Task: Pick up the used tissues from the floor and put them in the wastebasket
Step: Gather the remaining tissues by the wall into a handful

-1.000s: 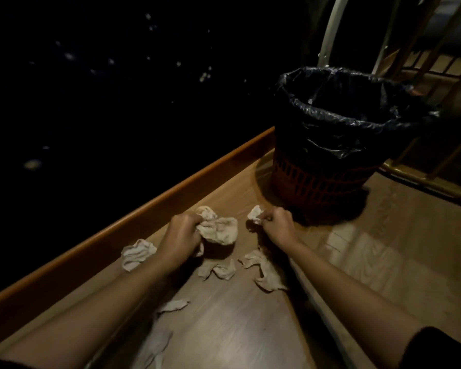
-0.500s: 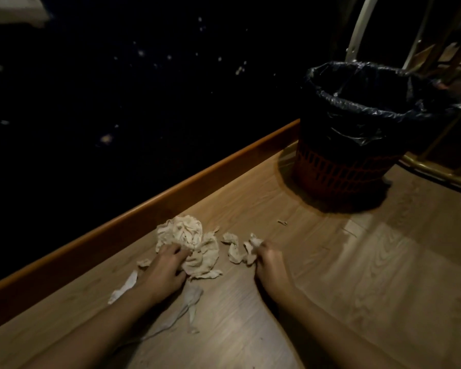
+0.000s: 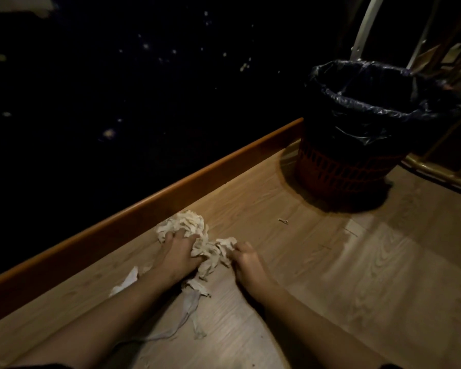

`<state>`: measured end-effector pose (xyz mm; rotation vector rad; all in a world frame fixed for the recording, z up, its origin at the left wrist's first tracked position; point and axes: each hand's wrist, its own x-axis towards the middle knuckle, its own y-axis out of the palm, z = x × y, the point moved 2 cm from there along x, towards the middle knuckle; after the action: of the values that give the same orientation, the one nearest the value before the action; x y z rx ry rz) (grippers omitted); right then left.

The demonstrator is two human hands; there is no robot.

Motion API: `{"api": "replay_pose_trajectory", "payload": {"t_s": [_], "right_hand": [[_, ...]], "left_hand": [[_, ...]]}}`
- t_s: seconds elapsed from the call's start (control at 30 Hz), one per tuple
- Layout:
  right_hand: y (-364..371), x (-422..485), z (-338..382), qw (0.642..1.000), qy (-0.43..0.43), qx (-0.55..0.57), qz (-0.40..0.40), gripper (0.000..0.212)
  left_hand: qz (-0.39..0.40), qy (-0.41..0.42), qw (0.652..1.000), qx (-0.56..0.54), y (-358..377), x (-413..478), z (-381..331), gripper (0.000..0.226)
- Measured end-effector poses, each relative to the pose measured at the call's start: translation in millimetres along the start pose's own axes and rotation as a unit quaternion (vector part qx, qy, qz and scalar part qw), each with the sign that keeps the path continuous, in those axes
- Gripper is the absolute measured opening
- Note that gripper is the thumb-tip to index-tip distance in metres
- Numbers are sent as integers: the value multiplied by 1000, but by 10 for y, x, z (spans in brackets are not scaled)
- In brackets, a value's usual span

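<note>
Left hand [image 3: 180,253] and right hand [image 3: 246,262], fingers clenched on a tissue wad [image 3: 197,235] on the wood floor [image 3: 357,275], near centre. Stray tissues [image 3: 192,302] partly hidden under forearms. Wastebasket [image 3: 357,134], far right, dark bag concealing its interior.

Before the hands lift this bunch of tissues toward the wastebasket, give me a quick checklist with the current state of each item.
1. Left hand on the tissue pile: ok, fingers pressed into it.
2. Right hand closing on the smaller wad: ok.
3. All tissues gathered: not ok; a loose tissue lies by the left forearm, and a torn strip trails between the arms.
4. Small scrap on the floor toward the bin: not ok, untouched.
5. Wastebasket upright, liner open: ok.
6. Room inside: cannot tell, too dark.
</note>
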<state>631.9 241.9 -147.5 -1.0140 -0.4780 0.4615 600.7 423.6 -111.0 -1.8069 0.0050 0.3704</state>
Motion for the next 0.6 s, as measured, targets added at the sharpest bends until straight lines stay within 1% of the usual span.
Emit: {"api": "replay_pose_trajectory", "payload": {"t_s": [0.07,0.1,0.13,0.17,0.2,0.27,0.33,0.37,0.43,0.53,0.6], "right_hand": [[-221,72,-182,995,55,57,-57,33],[-357,135,-322,990,81,71,-94,34],[-478,196,-491,985,109,77,-107,33],[-584,261,-669,984,132,57,-109,31],[-651,311,-843,983,156,12,-96,29],[-663,307,-1060,974,212,-43,-64,29],[-576,213,-1040,971,221,-67,-66,27],[-535,155,-983,969,228,-55,-73,26],[-507,87,-818,970,229,-13,-82,23],[-462,41,-355,979,181,81,-55,23],[-360,-41,118,978,148,144,-22,23]], "left_hand": [[-53,43,998,12,27,-25,-72,41],[-70,62,996,4,32,-45,-101,33],[-75,80,994,-5,39,-63,-129,29],[-70,96,993,-10,46,-82,-154,27],[-63,110,992,-13,42,-105,-175,25],[-59,126,990,-30,10,-167,-185,21],[-68,127,987,-73,-54,-230,-133,25],[-80,116,985,-97,-109,-266,-84,25],[-134,89,979,-129,-260,-347,55,22],[-209,65,970,-108,-443,-526,322,20],[-222,53,969,-92,-475,-681,489,22]]}}
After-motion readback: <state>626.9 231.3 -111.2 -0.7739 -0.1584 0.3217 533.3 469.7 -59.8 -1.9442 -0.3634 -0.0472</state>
